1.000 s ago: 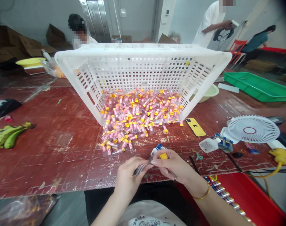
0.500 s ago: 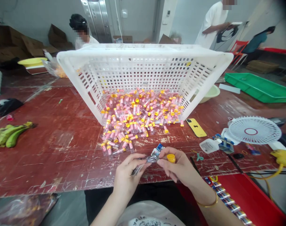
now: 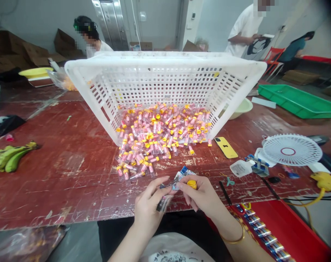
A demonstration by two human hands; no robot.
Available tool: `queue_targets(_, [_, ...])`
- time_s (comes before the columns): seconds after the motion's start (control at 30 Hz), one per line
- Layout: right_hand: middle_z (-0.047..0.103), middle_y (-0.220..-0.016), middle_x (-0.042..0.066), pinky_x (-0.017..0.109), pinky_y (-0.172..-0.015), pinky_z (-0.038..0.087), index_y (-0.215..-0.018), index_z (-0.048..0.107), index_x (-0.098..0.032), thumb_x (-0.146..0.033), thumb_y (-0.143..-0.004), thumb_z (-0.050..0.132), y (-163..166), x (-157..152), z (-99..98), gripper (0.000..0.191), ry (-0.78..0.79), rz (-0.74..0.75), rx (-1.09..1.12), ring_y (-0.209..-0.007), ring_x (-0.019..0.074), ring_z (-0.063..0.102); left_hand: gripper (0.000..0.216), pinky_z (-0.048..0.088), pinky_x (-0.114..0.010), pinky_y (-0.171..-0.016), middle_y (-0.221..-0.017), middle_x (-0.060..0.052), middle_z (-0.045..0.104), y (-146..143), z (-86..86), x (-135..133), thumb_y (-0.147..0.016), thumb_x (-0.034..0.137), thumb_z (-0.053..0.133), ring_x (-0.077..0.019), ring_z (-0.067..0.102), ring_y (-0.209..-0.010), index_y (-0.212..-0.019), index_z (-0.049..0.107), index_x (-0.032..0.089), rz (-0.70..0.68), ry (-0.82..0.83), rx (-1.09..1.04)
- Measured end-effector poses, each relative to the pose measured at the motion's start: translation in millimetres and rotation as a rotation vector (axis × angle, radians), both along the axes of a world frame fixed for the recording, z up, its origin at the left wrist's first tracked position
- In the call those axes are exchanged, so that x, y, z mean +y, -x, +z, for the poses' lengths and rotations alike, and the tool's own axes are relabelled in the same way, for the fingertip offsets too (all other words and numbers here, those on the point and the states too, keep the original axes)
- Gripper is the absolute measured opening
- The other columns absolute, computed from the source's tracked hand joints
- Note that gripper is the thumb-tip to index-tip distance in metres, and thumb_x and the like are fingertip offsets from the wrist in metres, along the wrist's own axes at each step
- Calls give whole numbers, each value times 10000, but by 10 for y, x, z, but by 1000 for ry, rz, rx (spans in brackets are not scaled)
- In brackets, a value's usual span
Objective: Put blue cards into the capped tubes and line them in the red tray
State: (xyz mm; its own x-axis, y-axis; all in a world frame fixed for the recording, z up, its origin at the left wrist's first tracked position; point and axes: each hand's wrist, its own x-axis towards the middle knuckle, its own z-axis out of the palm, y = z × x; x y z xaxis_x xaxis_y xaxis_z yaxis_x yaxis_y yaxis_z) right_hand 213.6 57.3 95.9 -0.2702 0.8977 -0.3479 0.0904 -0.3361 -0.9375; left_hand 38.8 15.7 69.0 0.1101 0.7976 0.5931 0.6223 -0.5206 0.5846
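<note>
My left hand (image 3: 149,202) pinches a shiny clear plastic piece (image 3: 163,203), whose exact shape is blurred and partly covered by the fingers. Close beside it, my right hand (image 3: 205,194) is closed, with a round yellow cap (image 3: 192,184) held among its fingers. Its thumb and forefinger meet the left fingertips at the plastic. A blue-and-silver printed packet (image 3: 185,171) sticks out just beyond the fingertips. Past my hands, a heap of clear tubes with pink contents and yellow caps (image 3: 154,138) spills from a white basket (image 3: 165,82) tipped on its side.
A yellow phone (image 3: 226,147), a white fan (image 3: 292,151) and a white tag (image 3: 240,168) lie to the right. Bananas (image 3: 14,156) rest on the left. Below the table's right edge sits a red container (image 3: 299,225) with shiny strips. A green tray (image 3: 299,102) and several people are farther back.
My right hand has shifted slightly left and turned, bringing the yellow cap closer to my left hand. The clear piece under my left fingers tilts lower. The view has shifted slightly.
</note>
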Motion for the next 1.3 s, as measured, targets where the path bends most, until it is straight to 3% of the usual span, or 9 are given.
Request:
queue_targets(0.13, [513, -391, -66, 138, -274, 252, -755, 602, -149, -497, -710, 689, -27, 15, -18, 361, -10, 33, -15, -255, 35, 368, 169, 563, -257, -696, -1134, -123, 654, 8, -5, 3, -813, 129, 653, -146, 682, -772, -973, 664, 184, 24, -34, 15])
queue_targets(0.53, [521, -395, -60, 138, -274, 219, -722, 570, -152, -503, -752, 651, -42, 57, -25, 362, 38, 106, 73, -246, 30, 353, 207, 556, -259, -714, -1119, -146, 662, -15, -39, 43, -794, 89, 665, -177, 676, -879, -989, 656, 157, -2, -114, 34])
queue_targets(0.77, [476, -342, -73, 147, -259, 175, -679, 552, -156, -440, -715, 680, 16, 97, -103, 314, 117, 44, 136, -226, 35, 315, 266, 563, -284, -692, -1135, -138, 667, -42, -78, 42, -787, 87, 668, -198, 683, -884, -1036, 661, 181, -14, -146, 26])
queue_targets(0.9, [484, -359, -73, 145, -268, 207, -684, 553, -163, -402, -724, 656, -52, 144, -36, 263, 48, 44, 49, -237, 36, 334, 337, 567, -295, -723, -1155, -96, 665, 7, 12, 67, -739, 195, 741, -210, 674, -918, -1068, 684, 235, 16, 62, -296])
queue_targets(1.0, [489, -388, -73, 139, -280, 247, -706, 573, -171, -353, -734, 642, -159, 194, 109, 197, -30, 173, -142, -266, 39, 367, 285, 546, -280, -602, -1048, -86, 705, 89, 110, 173, -763, 333, 712, -156, 655, -663, -1017, 703, 205, 98, 465, -646])
queue_targets(1.07, [491, -415, -68, 137, -290, 278, -717, 591, -178, -327, -744, 629, -227, 232, 204, 156, -54, 328, -238, -301, 47, 402, 304, 511, -264, -572, -864, -65, 718, 120, 128, 253, -797, 391, 663, -118, 587, -553, -990, 702, 160, 4, 750, -775])
queue_targets(1.13, [495, -441, -59, 137, -302, 305, -711, 605, -183, -299, -748, 616, -276, 274, 265, 122, -75, 469, -279, -334, 55, 434, 338, 492, -258, -599, -686, -13, 647, 109, 102, 299, -795, 430, 652, -116, 560, -560, -943, 701, 130, -124, 924, -832])
queue_targets(1.2, [497, -451, -56, 137, -305, 318, -716, 621, -186, -261, -742, 605, -300, 318, 286, 80, -94, 551, -301, -342, 57, 449, 379, 479, -257, -624, -608, 29, 544, 62, 55, 294, -802, 475, 626, -118, 546, -581, -922, 694, 122, -208, 1011, -866])
queue_targets(1.3, [487, -423, -65, 138, -289, 322, -719, 629, -184, -215, -721, 588, -292, 371, 281, 51, -86, 575, -341, -317, 59, 443, 415, 446, -243, -632, -643, 23, 551, -30, 8, 227, -744, 499, 679, -115, 525, -607, -917, 680, 121, -297, 1041, -860])
